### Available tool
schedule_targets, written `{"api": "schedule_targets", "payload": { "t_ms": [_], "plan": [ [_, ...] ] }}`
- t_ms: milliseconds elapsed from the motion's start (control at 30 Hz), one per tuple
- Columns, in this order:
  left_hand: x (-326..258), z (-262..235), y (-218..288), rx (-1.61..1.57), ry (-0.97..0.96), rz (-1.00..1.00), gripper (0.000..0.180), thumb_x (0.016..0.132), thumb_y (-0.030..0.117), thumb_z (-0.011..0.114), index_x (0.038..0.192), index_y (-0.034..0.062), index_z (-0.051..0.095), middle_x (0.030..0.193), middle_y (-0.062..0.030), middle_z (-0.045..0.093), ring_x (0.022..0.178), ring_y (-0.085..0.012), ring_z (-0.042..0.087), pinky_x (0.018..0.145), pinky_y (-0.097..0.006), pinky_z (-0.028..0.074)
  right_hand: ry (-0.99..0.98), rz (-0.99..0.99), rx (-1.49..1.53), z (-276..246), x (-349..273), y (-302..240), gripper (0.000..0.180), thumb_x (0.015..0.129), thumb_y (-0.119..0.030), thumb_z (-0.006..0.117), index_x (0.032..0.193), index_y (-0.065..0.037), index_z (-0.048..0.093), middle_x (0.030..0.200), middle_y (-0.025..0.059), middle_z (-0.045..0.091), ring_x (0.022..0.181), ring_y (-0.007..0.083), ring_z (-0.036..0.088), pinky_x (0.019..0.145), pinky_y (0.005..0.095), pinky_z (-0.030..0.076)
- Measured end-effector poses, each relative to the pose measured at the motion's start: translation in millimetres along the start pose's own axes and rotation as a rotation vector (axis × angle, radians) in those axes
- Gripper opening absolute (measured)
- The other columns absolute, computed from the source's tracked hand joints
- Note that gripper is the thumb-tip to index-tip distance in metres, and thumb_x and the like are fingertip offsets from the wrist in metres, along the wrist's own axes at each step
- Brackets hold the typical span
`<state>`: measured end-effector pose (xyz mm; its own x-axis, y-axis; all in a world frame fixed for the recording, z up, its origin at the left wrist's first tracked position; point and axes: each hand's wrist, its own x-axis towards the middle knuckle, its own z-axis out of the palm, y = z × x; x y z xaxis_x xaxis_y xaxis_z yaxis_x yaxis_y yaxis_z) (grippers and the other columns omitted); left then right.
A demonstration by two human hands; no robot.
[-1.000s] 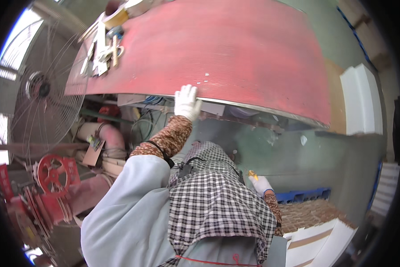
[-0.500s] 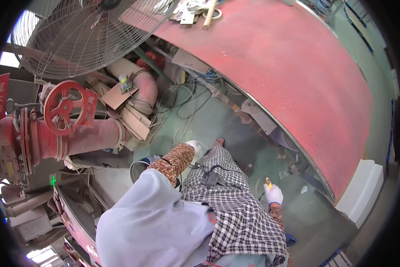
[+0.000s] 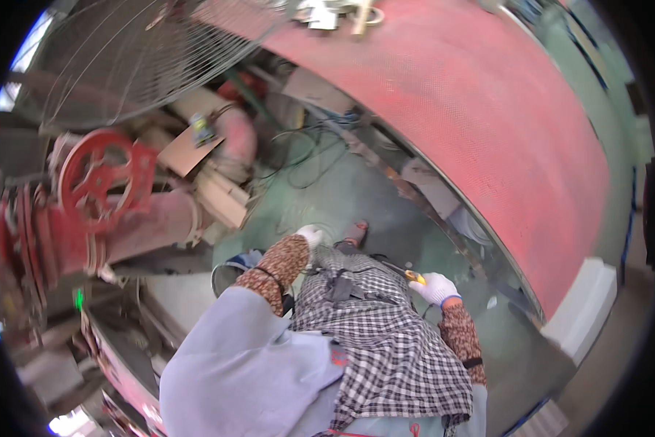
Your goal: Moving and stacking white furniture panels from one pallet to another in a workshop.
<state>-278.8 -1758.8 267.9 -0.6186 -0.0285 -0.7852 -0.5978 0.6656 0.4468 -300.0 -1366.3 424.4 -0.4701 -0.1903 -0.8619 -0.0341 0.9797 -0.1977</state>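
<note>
We are standing beside a big red table [image 3: 487, 124] that is curving across the upper right of the view, with some small tools [image 3: 334, 11] lying at its far end. On the left a large wire fan [image 3: 145, 51] is leaning over a thick red pipe [image 3: 134, 229] carrying a red valve wheel [image 3: 94, 178]. Black cables [image 3: 305, 146] are lying on the green floor [image 3: 320, 197] between the pipe and the table. We are wearing a checked apron [image 3: 385, 342] over a pale blue top. Our left hand [image 3: 311, 235], in a white glove, is hanging low near the apron, touching nothing that we can see; whether its fingers are curled or spread we cannot tell, because the hand is small here. Our right hand [image 3: 434, 288], also gloved in white, is closing its fingers around a small yellow tool [image 3: 415, 276], perhaps a cutter, just above the apron's right edge and close to the table's lower rim.
</note>
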Motion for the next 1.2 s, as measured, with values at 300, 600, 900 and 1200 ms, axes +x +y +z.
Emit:
{"api": "schedule_targets", "payload": {
  "t_ms": [300,600,900,1200],
  "plan": [
    [101.1,3.6,-98.6,-0.004,-0.023,-0.007,0.051,0.09,0.04,0.055,0.102,-0.0083,0.067,0.095,-0.0266,0.07,0.093,-0.0387,0.067,0.083,-0.045,0.051,0.028,0.355,0.209,38.3,-36.0,71.3,0.058,0.084,-0.059,0.063,0.105,-0.006,0.075,0.1,0.0191,0.073,0.095,0.0371,0.07,0.083,0.0461,0.054],
    [114.7,-26.0,47.1,0.168,-0.188,0.107,0.032,0.095,0.032,0.058,0.101,0.0025,0.066,0.077,-0.0049,0.064,0.06,-0.0188,0.061,0.05,-0.037,0.048,0.16,0.868,0.868,218.1,-123.8,158.3,0.06,0.082,-0.054,0.066,0.108,0.0,0.072,0.11,0.0247,0.07,0.103,0.0376,0.068,0.087,0.0453,0.053],
    [18.1,56.5,294.4,0.384,-0.16,0.826,0.036,0.094,0.023,0.06,0.118,-0.0038,0.065,0.111,-0.0207,0.07,0.108,-0.0307,0.067,0.096,-0.037,0.049,0.616,1.354,1.326,369.5,-126.2,207.5,0.06,0.087,-0.054,0.06,0.112,-0.001,0.07,0.114,0.026,0.068,0.109,0.0405,0.065,0.093,0.0505,0.051],
    [-71.2,219.3,509.5,0.621,0.157,1.5,0.041,0.091,0.02,0.065,0.126,0.0,0.059,0.13,-0.0222,0.059,0.123,-0.0393,0.054,0.104,-0.047,0.043,0.969,1.455,1.29,405.7,-187.9,314.8,0.056,0.09,-0.05,0.061,0.096,0.004,0.07,0.079,0.022,0.071,0.081,0.0381,0.071,0.072,0.0467,0.054]
  ]
}}
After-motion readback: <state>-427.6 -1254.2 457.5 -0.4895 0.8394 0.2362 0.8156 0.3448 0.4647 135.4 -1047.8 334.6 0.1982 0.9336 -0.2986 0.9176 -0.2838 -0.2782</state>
